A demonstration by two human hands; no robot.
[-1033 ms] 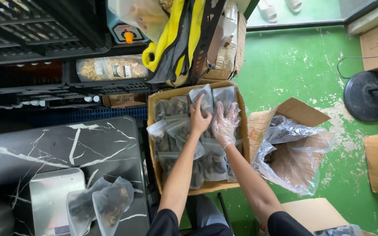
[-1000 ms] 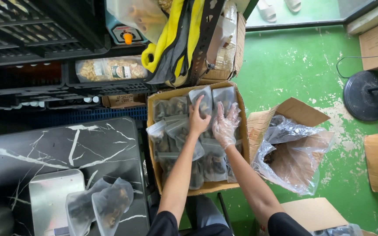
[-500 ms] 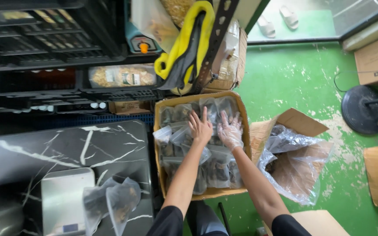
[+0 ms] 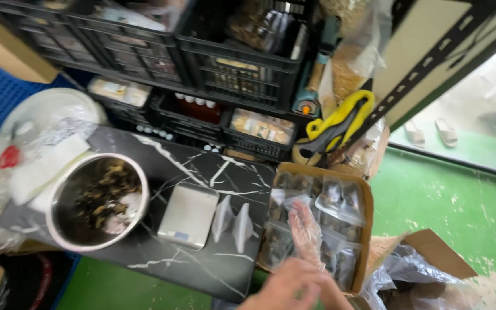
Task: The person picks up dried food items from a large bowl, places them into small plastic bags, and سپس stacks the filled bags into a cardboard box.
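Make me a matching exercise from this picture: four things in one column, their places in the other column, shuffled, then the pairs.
Things:
1. round steel bowl of dark pieces
2. flat silver kitchen scale
3. open cardboard box of filled clear bags
4. yellow and black tool

Places:
A. on the green floor, right of the black marble-pattern table
B. at the table's left end
C. propped by the black crates, above the box
D. mid-table, beside two clear bags

Pairs: 1-B, 2-D, 3-A, 4-C
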